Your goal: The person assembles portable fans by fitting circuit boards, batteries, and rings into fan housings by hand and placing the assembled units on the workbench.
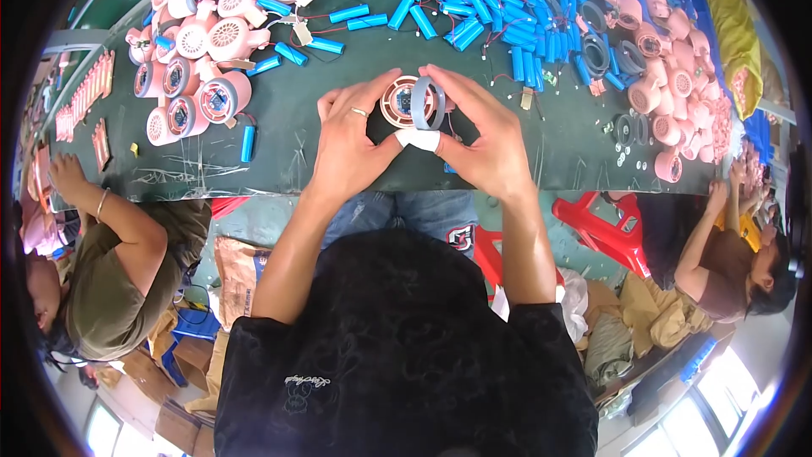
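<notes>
Over the table's near part, my left hand [345,140] is closed around a pink round fan housing [386,107], whose open face shows a dark circuit board. My right hand [486,140] pinches a grey ring [440,103], tilted nearly edge-on at the housing's right side. Whether the ring touches the housing I cannot tell. A white wrap [420,138] covers a thumb tip where both thumbs meet under the parts. The housing's underside is hidden.
Pink fan bodies [228,38] crowd the table's left, and pink housings [677,85] its right. Blue cylindrical batteries [482,8] with wires lie heaped at the back. Loose grey rings [596,51] lie among them. Co-workers sit left and right; one's hand [69,179] is at the left edge.
</notes>
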`<state>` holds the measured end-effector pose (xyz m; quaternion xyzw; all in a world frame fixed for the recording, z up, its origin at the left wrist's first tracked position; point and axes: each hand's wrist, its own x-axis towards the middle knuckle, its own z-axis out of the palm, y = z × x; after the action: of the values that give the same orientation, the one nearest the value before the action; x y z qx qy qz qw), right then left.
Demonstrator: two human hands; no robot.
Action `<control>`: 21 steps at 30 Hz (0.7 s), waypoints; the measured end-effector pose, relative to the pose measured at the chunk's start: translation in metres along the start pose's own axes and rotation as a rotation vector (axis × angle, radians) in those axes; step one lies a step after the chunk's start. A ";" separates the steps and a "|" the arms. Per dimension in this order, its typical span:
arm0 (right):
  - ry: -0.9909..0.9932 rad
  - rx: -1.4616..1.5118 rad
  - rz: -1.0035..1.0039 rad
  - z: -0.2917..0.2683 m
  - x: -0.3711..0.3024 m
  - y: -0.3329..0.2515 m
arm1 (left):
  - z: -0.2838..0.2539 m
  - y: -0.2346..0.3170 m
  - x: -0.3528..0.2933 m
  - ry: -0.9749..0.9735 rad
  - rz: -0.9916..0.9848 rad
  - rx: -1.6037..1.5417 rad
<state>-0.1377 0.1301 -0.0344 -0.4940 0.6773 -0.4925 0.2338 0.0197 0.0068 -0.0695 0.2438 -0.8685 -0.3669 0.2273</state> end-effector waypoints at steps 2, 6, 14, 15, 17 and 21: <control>0.003 -0.024 0.001 0.001 0.000 -0.002 | -0.001 -0.001 -0.001 0.006 0.002 -0.001; 0.005 -0.060 -0.002 0.003 -0.001 -0.002 | -0.002 -0.001 -0.001 -0.010 -0.008 0.027; 0.015 -0.110 0.019 0.008 -0.002 -0.006 | -0.001 -0.002 -0.002 0.002 -0.010 0.028; 0.026 -0.127 0.014 0.010 -0.001 -0.006 | -0.001 -0.002 -0.002 0.005 -0.011 0.026; 0.041 -0.145 0.028 0.016 -0.001 -0.011 | -0.001 -0.002 -0.002 0.020 -0.011 0.091; 0.092 -0.237 0.030 0.023 -0.001 -0.016 | 0.001 -0.002 -0.001 0.047 -0.054 0.024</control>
<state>-0.1120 0.1208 -0.0300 -0.4850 0.7479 -0.4276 0.1499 0.0204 0.0072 -0.0721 0.2785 -0.8604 -0.3567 0.2345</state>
